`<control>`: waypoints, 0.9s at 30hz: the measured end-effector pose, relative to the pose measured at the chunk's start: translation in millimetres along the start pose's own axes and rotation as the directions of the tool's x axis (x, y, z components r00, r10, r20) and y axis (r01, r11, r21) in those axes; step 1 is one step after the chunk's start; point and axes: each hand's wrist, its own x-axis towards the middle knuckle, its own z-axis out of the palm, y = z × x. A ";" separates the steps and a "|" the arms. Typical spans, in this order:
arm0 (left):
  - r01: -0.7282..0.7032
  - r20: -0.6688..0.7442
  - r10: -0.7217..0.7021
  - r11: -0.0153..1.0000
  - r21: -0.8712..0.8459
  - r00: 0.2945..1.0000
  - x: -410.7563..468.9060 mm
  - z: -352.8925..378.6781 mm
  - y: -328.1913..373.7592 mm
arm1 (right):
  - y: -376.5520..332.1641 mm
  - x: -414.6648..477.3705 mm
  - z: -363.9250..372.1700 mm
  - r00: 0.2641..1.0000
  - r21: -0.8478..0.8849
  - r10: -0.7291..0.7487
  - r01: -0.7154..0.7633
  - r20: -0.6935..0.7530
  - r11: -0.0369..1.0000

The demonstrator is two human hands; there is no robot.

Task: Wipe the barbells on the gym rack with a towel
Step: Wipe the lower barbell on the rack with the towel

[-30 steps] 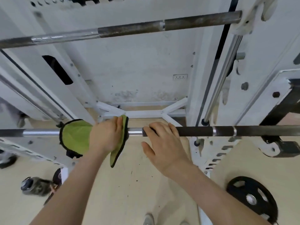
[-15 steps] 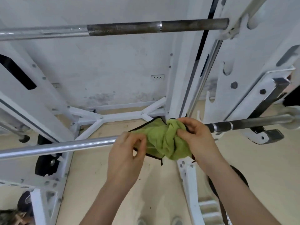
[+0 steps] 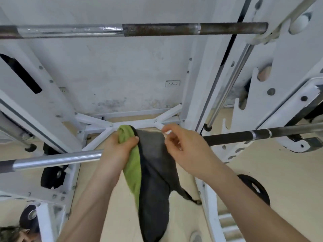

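At the far left, a black weight plate [image 3: 52, 177] sits low on the white steel rack [image 3: 40, 109], just under the lower barbell [image 3: 56, 158], whose smooth chrome stretch gleams here where half a second ago it ran bare up to the hands in much the same way. The left hand [image 3: 120, 145] is clenched around a bunched green fold of the towel [image 3: 139, 172], right at the bar. Earlier the towel was a crumpled green wad pressed between both hands; now it has dropped open and hangs long and loose below the bar, showing a soft green face on the left and a dark grey face edged in black on the right. The right hand [image 3: 180, 145] pinches the towel's upper right edge with curled fingers, where before it gripped the wad whole. To its right the lower barbell turns to dark, rough knurled steel with bright rings. Above, the upper barbell [image 3: 157, 29] crosses the view, glossy at left and rusty brown at right. Another black plate [image 3: 257, 187] lies on the pale floor [image 3: 288, 172] at right.
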 end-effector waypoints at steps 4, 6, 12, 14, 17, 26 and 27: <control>-0.147 -0.069 0.273 0.694 0.705 0.960 -2.3 -20.7 1.3 | 1.3 12.6 29.6 0.996 -0.480 -0.022 0.059 0.083 0.875; -0.142 -0.104 0.305 0.684 0.716 0.947 -3.1 -25.6 3.2 | -9.9 23.4 43.9 0.994 -0.437 -0.072 0.100 0.080 0.894; -0.070 -0.238 0.485 0.535 0.842 0.842 0.8 -70.2 -0.9 | -24.5 32.0 44.8 0.998 -0.079 -0.037 0.032 -0.058 0.996; -0.236 -0.101 0.639 0.421 0.876 0.763 -4.0 -71.7 -4.0 | -23.6 26.9 34.7 0.992 -0.309 -0.082 0.047 -0.100 0.950; -0.563 0.362 0.626 0.151 0.813 0.691 -12.3 -34.9 -8.5 | -20.9 17.9 15.2 0.988 -0.584 -0.094 0.007 -0.118 0.812; -0.495 0.439 0.514 -0.032 0.868 0.737 0.0 -52.8 -48.6 | -23.3 28.7 80.4 0.975 -0.706 -0.104 0.216 0.198 0.674; -0.458 0.399 0.529 -0.021 0.889 0.749 -0.7 -62.5 -48.6 | -28.2 36.3 91.6 0.970 -0.699 -0.190 0.240 0.150 0.674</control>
